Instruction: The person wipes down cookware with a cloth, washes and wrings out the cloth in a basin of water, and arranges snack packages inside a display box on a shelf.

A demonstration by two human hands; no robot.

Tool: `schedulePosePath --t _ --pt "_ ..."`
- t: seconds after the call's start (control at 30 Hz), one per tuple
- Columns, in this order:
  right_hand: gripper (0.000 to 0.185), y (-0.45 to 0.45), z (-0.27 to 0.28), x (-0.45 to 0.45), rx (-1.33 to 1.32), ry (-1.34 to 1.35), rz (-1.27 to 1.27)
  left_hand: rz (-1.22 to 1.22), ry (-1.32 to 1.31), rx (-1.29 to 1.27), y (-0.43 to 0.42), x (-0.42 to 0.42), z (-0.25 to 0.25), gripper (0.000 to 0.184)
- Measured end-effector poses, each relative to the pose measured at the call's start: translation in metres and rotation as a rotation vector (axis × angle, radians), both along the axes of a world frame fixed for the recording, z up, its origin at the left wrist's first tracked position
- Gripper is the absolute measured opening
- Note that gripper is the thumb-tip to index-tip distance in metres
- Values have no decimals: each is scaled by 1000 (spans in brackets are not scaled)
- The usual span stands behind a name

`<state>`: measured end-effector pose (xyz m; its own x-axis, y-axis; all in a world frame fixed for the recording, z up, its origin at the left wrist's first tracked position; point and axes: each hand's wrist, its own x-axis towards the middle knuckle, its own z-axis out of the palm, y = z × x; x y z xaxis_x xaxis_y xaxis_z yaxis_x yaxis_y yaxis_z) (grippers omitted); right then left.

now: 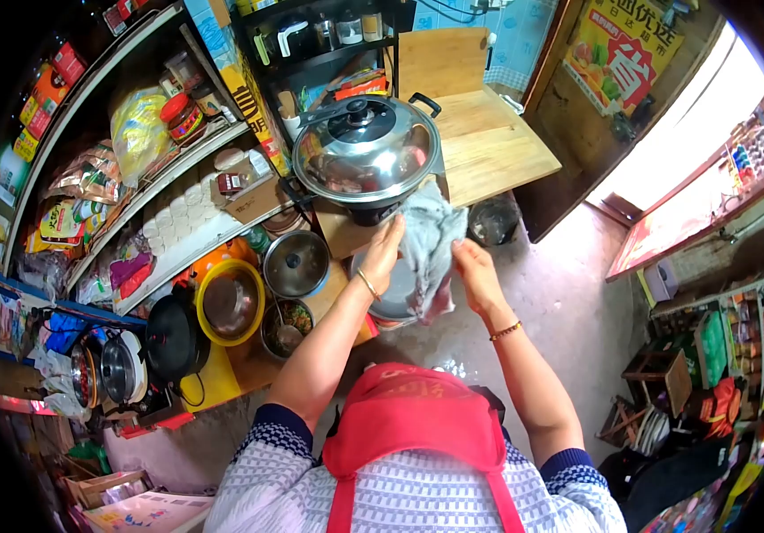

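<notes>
A grey-blue cloth [431,240] hangs in loose folds between my two hands, with a reddish patch at its lower end. My right hand [478,275] pinches the cloth's right edge between thumb and fingers. Against the left side of the cloth lies my left hand [384,258], its fingers stretched out straight. Just beyond my hands stands a large steel pan under a domed lid [367,147], with pieces of food dimly visible through it. Beneath the cloth, a pale round basin or lid [391,282] shows in part.
To the left are a lidded pot [296,264], a yellow basin [231,302], a bowl of food with a ladle [287,330] and a black pan [176,338]. Laden shelves [155,178] line the left wall. A wooden board [497,151] lies behind right, near an open door [622,98].
</notes>
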<state>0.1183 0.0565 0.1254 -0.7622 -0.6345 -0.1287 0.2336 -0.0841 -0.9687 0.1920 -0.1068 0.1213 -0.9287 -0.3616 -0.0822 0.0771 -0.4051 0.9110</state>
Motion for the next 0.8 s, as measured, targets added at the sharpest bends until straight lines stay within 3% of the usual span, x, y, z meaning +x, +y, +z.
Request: schedulePosePath --t 0.03,0.07,0.1,0.17,0.23,0.3,0.37,0.53,0.57,0.63,0.7,0.77,0.8 --pt "22 0 7 1 -137 -152 -113 22 -69 -44 3 4 13 61" --pt "19 5 16 1 -122 -173 -123 -30 -229 -3 8 13 26 72" --pt "19 8 11 -5 -121 -172 -122 -29 -228 -2 12 15 22 72" --pt "20 12 -6 -15 -138 -149 86 -185 -388 -251 21 14 11 66" --pt "20 5 5 -7 -120 -138 37 -260 -128 -407 31 12 10 58" --pt "26 1 32 6 -299 -418 -142 -277 -151 -481 29 10 -3 41" --pt "36 11 23 -4 -311 -348 -105 -230 -140 -451 18 5 -39 35" --pt "79 26 -5 -16 283 218 70 46 -42 -233 22 8 -8 27" --pt "84 26 -15 -17 345 329 115 2 -135 -401 23 9 6 26" --pt "86 28 -5 -7 382 282 279 -86 -323 -737 24 10 21 27" --pt "86 27 3 4 195 -45 308 -21 -209 -586 25 3 -3 26" --pt "87 27 -8 7 233 54 314 7 -38 101 31 -1 3 26" --pt "89 24 -6 8 374 51 360 -57 -51 137 27 0 1 27"
